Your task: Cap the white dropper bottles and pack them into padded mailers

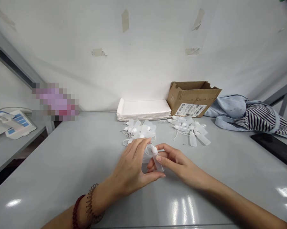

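Observation:
A small translucent white bottle (158, 161) with a white cap and a thin needle tip is tilted between my hands. My right hand (173, 160) grips its body between thumb and fingers. My left hand (133, 165) curves around the left side, its fingers by the needle tip and its thumb below near the bottle's base; nothing can be made out in its grasp. Just beyond my hands lies a pile of similar bottles (143, 127), partly hidden by my left hand. A second pile of bottles (192, 128) lies to the right.
On the grey table (86, 152), a stack of white envelopes (145, 108) sits against the wall beside an open cardboard box (193, 98). At the right are a blue and striped cloth bag (258, 117) and a black phone-like object (274, 149).

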Action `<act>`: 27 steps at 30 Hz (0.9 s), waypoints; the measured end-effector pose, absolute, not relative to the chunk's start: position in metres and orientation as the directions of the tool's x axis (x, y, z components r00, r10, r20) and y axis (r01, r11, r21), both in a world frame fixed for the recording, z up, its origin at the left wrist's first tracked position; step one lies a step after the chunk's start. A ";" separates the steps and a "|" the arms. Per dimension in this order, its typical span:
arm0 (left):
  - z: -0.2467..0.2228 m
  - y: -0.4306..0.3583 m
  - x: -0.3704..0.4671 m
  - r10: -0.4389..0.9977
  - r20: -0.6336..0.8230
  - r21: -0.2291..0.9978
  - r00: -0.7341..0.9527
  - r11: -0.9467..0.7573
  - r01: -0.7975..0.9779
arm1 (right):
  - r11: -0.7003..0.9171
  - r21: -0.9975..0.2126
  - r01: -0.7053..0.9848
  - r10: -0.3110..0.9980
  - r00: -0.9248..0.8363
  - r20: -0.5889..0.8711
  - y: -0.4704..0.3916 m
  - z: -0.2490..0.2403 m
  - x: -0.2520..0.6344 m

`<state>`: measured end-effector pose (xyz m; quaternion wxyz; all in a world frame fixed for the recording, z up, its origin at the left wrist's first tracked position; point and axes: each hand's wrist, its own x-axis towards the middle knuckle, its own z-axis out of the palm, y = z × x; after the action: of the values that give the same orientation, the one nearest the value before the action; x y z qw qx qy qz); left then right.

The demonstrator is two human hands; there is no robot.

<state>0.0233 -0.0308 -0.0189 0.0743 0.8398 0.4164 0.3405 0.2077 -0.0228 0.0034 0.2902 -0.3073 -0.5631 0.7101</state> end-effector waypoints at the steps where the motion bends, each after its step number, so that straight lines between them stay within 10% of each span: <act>1: -0.019 -0.031 0.023 0.747 0.514 0.400 0.422 -0.644 0.652 | -0.198 -0.978 -0.065 0.757 -0.644 -0.110 -0.023 0.003 0.207; 27: -0.014 -0.036 0.024 0.761 0.510 0.450 0.402 -0.634 0.629 | -0.165 -0.985 -0.056 0.738 -0.669 -0.086 -0.026 0.005 0.210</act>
<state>0.0241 -0.0356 -0.0140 0.0933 0.8320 0.4175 0.3532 0.2103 -0.0255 0.0054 0.2815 -0.2933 -0.5815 0.7047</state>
